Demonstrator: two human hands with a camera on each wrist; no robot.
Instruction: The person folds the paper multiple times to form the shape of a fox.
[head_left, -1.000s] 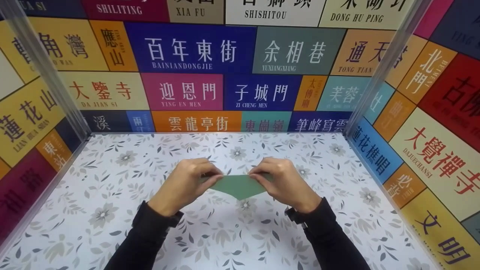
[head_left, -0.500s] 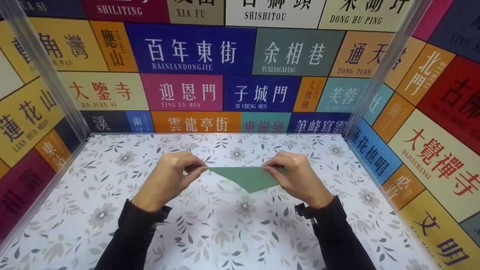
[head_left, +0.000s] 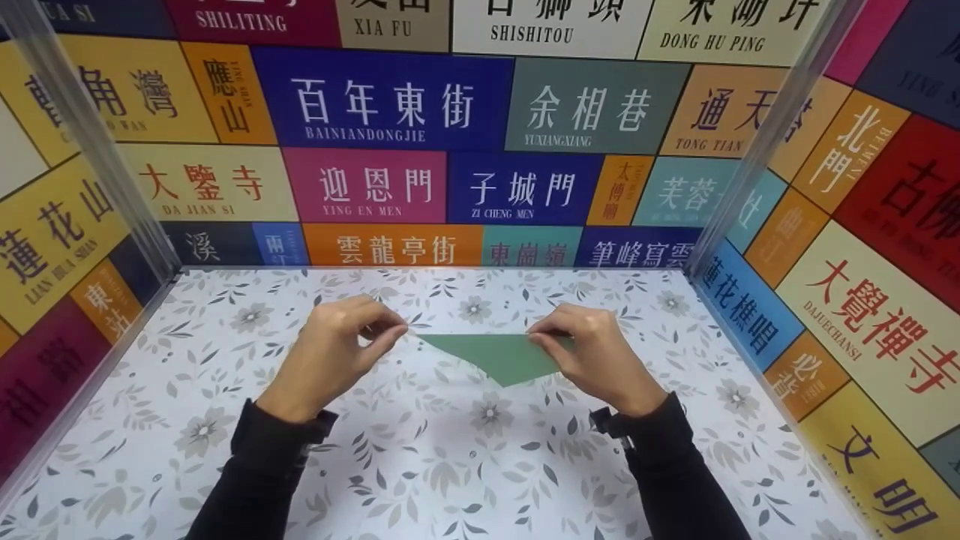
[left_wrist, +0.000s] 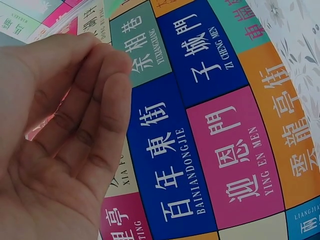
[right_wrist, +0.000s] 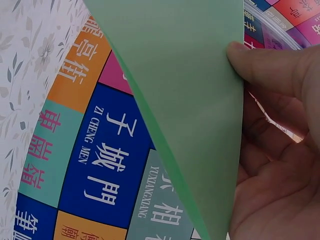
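A folded sheet of green paper [head_left: 499, 356] is held in the air above the floral tabletop, its long straight edge at the top and a point hanging down. My right hand [head_left: 596, 349] pinches its right part between thumb and fingers; in the right wrist view the thumb [right_wrist: 260, 65] lies on the paper's edge, and a second layer shows along the slanted side. Just off the paper's left tip is my left hand [head_left: 334, 349], its fingers curled in to meet the thumb. The left wrist view shows nothing between those fingers [left_wrist: 112, 110], with a bit of green paper [left_wrist: 115, 6] beyond them.
The white tabletop [head_left: 420, 465] has a grey floral print. Behind it rises a back wall [head_left: 382, 97] of coloured sign panels, with similar panels on both sides. Clear corner strips [head_left: 739, 157] stand where the walls meet.
The hands have moved apart and the paper has shifted slightly up and right with my right hand. My left hand has slid left along the top edge and come off the tip.
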